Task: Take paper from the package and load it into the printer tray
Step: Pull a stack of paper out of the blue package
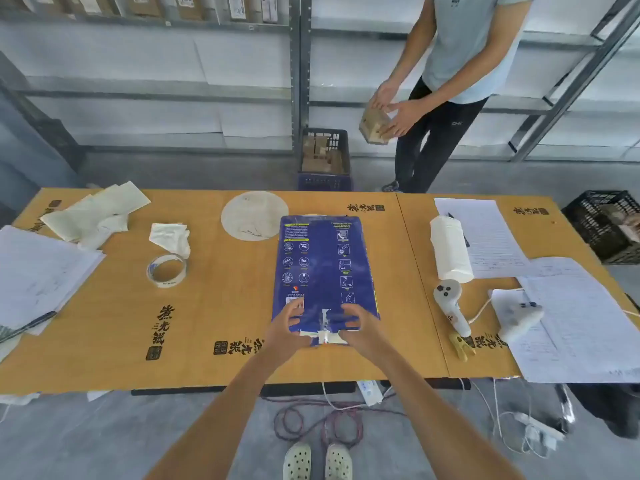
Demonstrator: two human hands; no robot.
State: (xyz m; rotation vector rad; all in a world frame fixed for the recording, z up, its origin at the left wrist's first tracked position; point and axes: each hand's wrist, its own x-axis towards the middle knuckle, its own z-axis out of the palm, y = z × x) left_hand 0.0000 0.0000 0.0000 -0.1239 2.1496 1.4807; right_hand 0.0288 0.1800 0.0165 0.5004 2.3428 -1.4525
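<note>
Head view: blue paper package (325, 268) flat on bench (221, 306). Left hand (289, 329) and right hand (356, 327) each grip its near taped end.

Bare forearms and bare hands (325, 332), no sleeves in sight, pale perforated clogs (318, 460) on both feet.

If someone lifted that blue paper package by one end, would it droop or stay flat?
The blue paper package looks thick and block-like, so it probably stays fairly flat and feels heavy. Its wrapper shines, so it may slip. The near end looks torn open, so sheets might slide out.
</note>
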